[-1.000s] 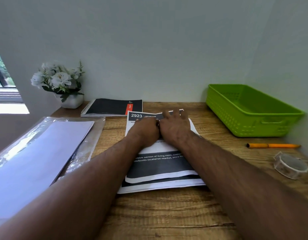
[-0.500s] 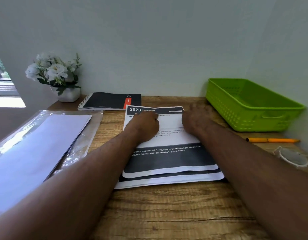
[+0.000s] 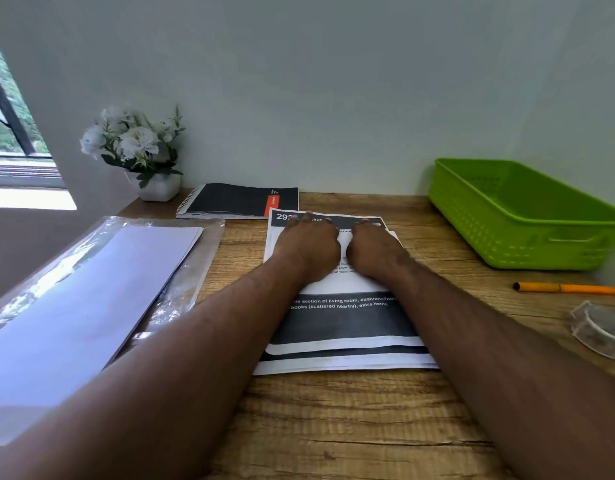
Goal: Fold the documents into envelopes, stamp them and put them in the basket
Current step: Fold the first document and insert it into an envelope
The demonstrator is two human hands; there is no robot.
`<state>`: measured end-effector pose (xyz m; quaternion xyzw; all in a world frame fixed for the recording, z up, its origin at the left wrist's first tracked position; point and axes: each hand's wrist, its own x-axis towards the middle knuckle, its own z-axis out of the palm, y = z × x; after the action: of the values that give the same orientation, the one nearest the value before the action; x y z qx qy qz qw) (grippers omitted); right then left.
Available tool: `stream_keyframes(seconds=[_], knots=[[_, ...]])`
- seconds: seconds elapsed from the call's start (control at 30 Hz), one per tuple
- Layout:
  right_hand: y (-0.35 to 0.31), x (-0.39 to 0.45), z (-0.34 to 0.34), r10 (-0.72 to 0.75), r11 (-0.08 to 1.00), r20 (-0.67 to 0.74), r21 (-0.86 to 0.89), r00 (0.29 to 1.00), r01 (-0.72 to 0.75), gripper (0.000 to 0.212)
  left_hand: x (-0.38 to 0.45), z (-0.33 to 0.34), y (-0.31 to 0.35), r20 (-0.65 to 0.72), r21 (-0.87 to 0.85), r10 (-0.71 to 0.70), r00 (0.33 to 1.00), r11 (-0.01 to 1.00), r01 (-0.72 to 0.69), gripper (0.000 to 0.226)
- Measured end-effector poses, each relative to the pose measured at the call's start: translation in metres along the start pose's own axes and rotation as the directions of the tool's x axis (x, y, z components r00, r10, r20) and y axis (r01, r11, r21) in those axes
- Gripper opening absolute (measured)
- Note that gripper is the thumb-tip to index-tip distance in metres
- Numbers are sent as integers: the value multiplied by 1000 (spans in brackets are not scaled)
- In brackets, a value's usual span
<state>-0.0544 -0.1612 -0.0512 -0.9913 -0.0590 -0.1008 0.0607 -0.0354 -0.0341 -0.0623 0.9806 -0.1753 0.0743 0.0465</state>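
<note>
A stack of printed documents [image 3: 344, 327] with black bands lies in the middle of the wooden desk [image 3: 333, 427]. My left hand [image 3: 308, 249] and my right hand [image 3: 373, 251] lie side by side, palms down, on the far part of the top sheet. Their fingers reach its far edge and press on it. To the left, white envelopes [image 3: 88, 306] sit in a clear plastic wrap. The green basket [image 3: 527, 220] stands at the back right, with nothing visible inside.
A black spiral notebook [image 3: 242, 200] and a white pot of flowers [image 3: 140, 150] are at the back left by the wall. An orange pen [image 3: 569, 288] and a clear tape roll [image 3: 602, 329] lie at the right.
My right hand, which had slid out to the right half a second ago, has come back beside my left hand. Both now press further up, at the sheet's far edge.
</note>
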Motion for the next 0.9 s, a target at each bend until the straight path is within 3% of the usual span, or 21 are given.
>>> stream_keyframes(seconds=[0.2, 0.3, 0.47, 0.53, 0.6, 0.73, 0.8, 0.9], knots=[[1, 0, 2, 13, 1000, 4, 24, 1000, -13, 27, -16, -18, 2, -27, 106, -59, 998, 992, 62, 34], [2, 2, 3, 39, 998, 20, 39, 999, -39, 29, -29, -26, -17, -28, 120, -142, 990, 982, 144, 31], [3, 4, 4, 70, 992, 35, 103, 997, -73, 30, -40, -27, -37, -106, 290, -254, 961, 917, 274, 32], [7, 7, 5, 70, 984, 34, 160, 997, -75, 28, -34, -33, -35, -217, 293, -225, 950, 913, 283, 29], [11, 10, 4, 39, 976, 35, 214, 999, -46, 24, -24, -34, -32, -319, 195, -124, 940, 962, 193, 25], [15, 10, -5, -90, 971, 91, 231, 992, 66, 28, -11, -19, -25, -163, -121, 1, 987, 992, -21, 28], [17, 8, -11, -148, 963, 140, 247, 979, 110, 35, -8, -12, -29, -63, -106, 16, 998, 994, -22, 41], [24, 9, -14, -170, 958, 158, 259, 973, 125, 43, -8, -13, -31, -29, -74, -32, 999, 997, 29, 50]])
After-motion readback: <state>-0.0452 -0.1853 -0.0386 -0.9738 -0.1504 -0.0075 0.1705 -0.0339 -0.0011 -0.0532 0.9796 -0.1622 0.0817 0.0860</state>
